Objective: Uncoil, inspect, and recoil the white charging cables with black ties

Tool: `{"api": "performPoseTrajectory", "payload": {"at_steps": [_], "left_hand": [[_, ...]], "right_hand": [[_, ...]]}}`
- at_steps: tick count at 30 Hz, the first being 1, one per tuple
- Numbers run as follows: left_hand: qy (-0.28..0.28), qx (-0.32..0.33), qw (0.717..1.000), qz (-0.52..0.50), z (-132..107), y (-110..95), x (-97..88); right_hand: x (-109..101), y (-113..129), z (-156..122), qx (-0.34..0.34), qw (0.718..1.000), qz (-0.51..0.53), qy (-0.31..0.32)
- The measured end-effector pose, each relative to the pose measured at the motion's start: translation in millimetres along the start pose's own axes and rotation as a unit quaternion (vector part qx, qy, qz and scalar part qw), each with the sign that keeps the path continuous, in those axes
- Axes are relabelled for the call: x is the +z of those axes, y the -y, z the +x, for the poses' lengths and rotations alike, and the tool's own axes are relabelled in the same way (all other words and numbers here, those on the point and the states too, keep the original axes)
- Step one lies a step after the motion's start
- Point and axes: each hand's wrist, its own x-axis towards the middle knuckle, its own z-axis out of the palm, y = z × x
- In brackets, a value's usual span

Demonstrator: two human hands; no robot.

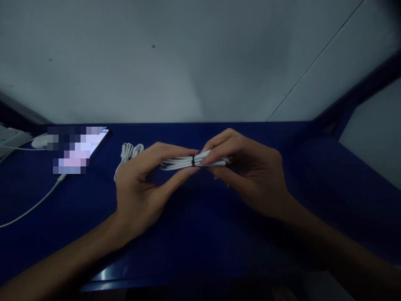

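Note:
A white cable [175,162], folded into a flat bundle, is held level above the table with a black tie around its middle. My left hand [140,188] pinches the bundle at the tie between thumb and fingers. On the other side, my right hand [257,175] grips the bundle's right end, fingers on top and thumb below. That end is partly hidden by the fingers. Behind my left hand lies a second coiled white cable [131,151], partly covered by that hand.
A lit phone [94,144], partly pixelated, lies on the blue table [200,242] at the left with a white charging cord [46,196] plugged in. A white power strip [14,138] is at the far left edge. A pale wall [175,67] rises behind the table.

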Motion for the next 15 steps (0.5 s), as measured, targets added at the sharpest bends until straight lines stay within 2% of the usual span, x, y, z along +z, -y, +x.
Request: {"api": "performPoseTrajectory", "payload": {"at_steps": [6,15], "left_hand": [[-0.002,0.044,0.999,0.009,-1.4,0.9,-0.6],[0.001,0.033,0.999,0.038,-4.2,3.6,-1.0]], "right_hand": [[-1.1,2.9,-1.1,-0.008,1.000,0.009,0.016],[0.7,5.7,-1.2,0.001,0.999,0.029,0.019]]}}
